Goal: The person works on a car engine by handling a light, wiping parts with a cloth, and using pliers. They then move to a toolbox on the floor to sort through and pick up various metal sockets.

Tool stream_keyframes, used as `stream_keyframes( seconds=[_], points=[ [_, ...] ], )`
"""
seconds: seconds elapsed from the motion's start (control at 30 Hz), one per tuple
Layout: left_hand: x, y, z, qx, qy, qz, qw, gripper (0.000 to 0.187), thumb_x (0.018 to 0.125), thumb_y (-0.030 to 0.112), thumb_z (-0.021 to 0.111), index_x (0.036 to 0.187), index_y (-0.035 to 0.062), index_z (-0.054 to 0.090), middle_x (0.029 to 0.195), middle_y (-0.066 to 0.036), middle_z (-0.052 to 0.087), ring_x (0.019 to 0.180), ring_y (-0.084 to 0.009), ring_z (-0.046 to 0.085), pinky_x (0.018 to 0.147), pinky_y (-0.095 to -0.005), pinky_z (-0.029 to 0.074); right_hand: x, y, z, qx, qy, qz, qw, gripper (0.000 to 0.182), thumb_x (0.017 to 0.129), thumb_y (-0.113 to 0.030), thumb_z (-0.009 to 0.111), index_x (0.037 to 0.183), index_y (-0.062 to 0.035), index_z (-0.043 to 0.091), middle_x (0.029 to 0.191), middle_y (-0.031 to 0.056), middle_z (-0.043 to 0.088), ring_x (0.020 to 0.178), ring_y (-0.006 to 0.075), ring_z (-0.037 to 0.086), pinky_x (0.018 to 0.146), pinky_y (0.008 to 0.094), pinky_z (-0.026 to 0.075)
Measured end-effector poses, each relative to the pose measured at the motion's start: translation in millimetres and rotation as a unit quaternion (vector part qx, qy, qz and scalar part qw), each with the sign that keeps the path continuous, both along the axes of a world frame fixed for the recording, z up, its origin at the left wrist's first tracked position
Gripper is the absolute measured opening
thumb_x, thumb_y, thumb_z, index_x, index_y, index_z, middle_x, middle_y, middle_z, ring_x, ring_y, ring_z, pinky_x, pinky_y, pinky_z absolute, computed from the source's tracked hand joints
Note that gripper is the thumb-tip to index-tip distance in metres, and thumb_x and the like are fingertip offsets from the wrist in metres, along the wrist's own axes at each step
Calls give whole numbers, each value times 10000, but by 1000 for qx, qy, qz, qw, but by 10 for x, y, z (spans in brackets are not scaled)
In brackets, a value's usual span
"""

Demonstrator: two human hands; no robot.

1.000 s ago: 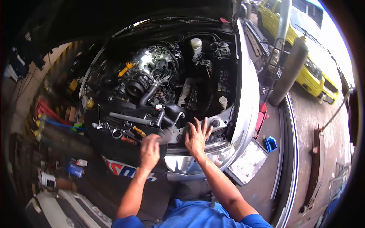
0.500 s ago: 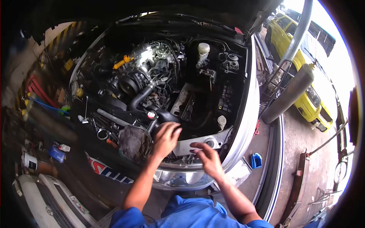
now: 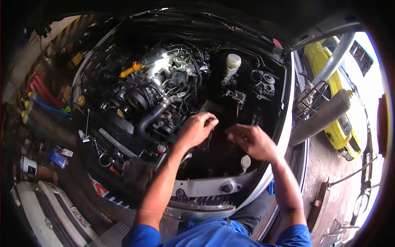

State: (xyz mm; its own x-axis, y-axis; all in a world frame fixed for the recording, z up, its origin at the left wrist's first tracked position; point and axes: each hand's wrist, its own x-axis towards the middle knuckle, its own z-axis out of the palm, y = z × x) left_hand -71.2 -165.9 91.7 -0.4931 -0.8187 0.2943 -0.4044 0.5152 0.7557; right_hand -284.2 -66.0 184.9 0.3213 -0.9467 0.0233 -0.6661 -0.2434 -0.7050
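My left hand [image 3: 197, 130] is over the middle of the engine bay, its fingers curled together toward the thumb. Anything in that grip is hidden. Just below it, metal tools [image 3: 207, 140] show in part on the metal battery tray. To the right, my right hand [image 3: 254, 142] hovers over the dark side of the bay, fingers loosely bent and apart, fingertips slightly blurred. Nothing shows in it. The engine [image 3: 158, 82] lies ahead and left, with a black radiator hose [image 3: 151, 119] curving down from it. A white-capped filler neck [image 3: 245, 162] sits below my right hand.
An orange work light [image 3: 132, 69] shines on the engine. Wrenches [image 3: 105, 158] and a dark rag [image 3: 138, 172] lie on the front left. A white fluid reservoir [image 3: 233, 61] stands at the back. Beyond the fender are a gas cylinder [image 3: 323, 117] and a yellow car [image 3: 343, 123].
Both hands have moved forward from the front panel into the bay, and the body leans closer. The left fingers have curled in; the view has shifted.
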Motion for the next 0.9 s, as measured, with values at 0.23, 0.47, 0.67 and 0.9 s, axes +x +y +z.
stream_keyframes(
  seconds=[0.23,0.47,0.67,0.9],
  points=[
    [190,-1820,381,-26,-66,147,987,378,1008,338,628,1193,20,713,1080,-170,753,1010,-261,720,894,-375,532,-175,-2022,-520,-169,218,24,961,286,994,-308,596,1071,-46,678,938,170,728,844,374,716,760,449,571],
    [-21,-3307,-84,-45,-166,211,962,392,974,311,640,1256,44,690,1212,-174,715,1148,-349,673,1016,-425,509,-277,-2190,-1149,-72,269,160,947,341,918,-375,674,1004,-48,720,915,184,741,912,381,716,885,487,536],
    [-31,-3671,-360,15,-25,200,979,325,897,272,755,1039,-20,756,973,-200,760,923,-276,724,853,-385,534,-517,-2258,-861,-86,165,81,979,343,966,-348,617,1000,-14,691,884,225,721,900,421,700,818,491,564],
    [-149,-3637,-154,-31,-152,272,950,465,952,450,637,1054,13,757,1044,-267,724,1063,-402,694,935,-464,520,-552,-2331,-981,-109,160,79,978,349,978,-350,603,942,-11,679,853,230,715,879,433,695,805,500,556]
  ],
)
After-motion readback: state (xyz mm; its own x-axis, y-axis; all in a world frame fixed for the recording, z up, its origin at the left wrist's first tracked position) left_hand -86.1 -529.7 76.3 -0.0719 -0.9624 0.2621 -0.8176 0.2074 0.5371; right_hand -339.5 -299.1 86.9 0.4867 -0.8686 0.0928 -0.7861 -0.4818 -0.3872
